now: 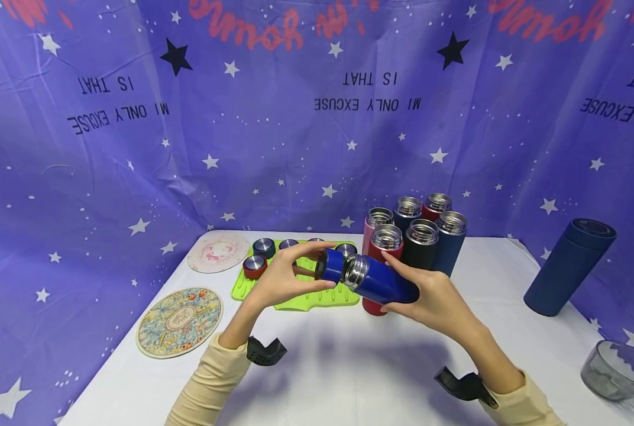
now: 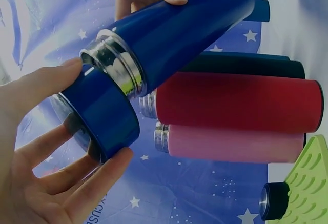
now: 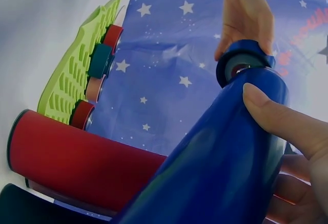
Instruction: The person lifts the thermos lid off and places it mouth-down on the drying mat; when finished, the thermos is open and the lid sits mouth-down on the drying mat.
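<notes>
My left hand (image 1: 282, 278) grips a blue lid (image 1: 330, 265) between thumb and fingers. My right hand (image 1: 439, 299) holds a glossy blue thermos bottle (image 1: 388, 281), tilted with its steel mouth toward the lid. In the left wrist view the lid (image 2: 105, 114) sits at an angle against the bottle's steel neck (image 2: 115, 62), off to one side of the opening. The right wrist view shows the thumb lying along the bottle (image 3: 220, 147), and the lid's open underside (image 3: 241, 65) partly visible past the bottle's end.
Several lidless bottles, including a black one (image 1: 421, 245), stand behind my right hand. Lids such as a red one (image 1: 255, 267) sit on a green mat (image 1: 317, 300). Two round mats (image 1: 180, 322) lie left; a capped navy bottle (image 1: 568, 266) and glass bowl (image 1: 615, 373) stand right.
</notes>
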### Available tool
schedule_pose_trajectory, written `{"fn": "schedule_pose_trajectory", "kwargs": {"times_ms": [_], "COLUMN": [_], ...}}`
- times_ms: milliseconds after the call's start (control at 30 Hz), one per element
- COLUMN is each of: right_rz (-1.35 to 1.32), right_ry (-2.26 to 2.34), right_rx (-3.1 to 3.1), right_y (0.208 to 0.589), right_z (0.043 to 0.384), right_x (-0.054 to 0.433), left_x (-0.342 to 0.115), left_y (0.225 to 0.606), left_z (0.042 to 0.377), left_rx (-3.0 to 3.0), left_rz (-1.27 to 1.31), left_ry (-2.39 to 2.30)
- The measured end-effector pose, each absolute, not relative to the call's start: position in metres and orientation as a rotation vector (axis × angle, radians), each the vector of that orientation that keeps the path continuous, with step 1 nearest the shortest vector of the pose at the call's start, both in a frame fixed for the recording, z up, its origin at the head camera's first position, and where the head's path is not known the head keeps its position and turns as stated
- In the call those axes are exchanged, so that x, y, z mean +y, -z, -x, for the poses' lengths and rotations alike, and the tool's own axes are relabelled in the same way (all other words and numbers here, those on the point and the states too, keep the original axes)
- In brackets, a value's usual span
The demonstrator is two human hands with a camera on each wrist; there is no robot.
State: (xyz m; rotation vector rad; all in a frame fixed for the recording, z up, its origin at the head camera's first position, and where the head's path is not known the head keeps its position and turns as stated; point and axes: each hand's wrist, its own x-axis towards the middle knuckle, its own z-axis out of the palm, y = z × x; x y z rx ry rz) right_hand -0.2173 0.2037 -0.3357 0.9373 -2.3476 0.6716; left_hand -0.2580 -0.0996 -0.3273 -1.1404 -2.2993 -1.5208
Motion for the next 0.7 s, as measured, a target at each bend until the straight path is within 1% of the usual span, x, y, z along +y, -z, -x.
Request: {"fn": "schedule_pose_trajectory", "kwargs": {"times_ms": [367,700], "right_rz": [-0.791,-0.485], "right_ry": [-0.901,-1.161], "right_rx": [-2.336,-2.379], "right_y": [0.333,0.336], "right_z": [0.220,0.209], "right_x": [0.224,0.247], "left_x": [-0.107,-0.112], "left_y": [0.335,0.349], "left_z": [0.268,0.291], "left_rx": [-2.412,-2.514], "left_rz": [1.061,1.001], "left_ry": [1.339,1.232]}}
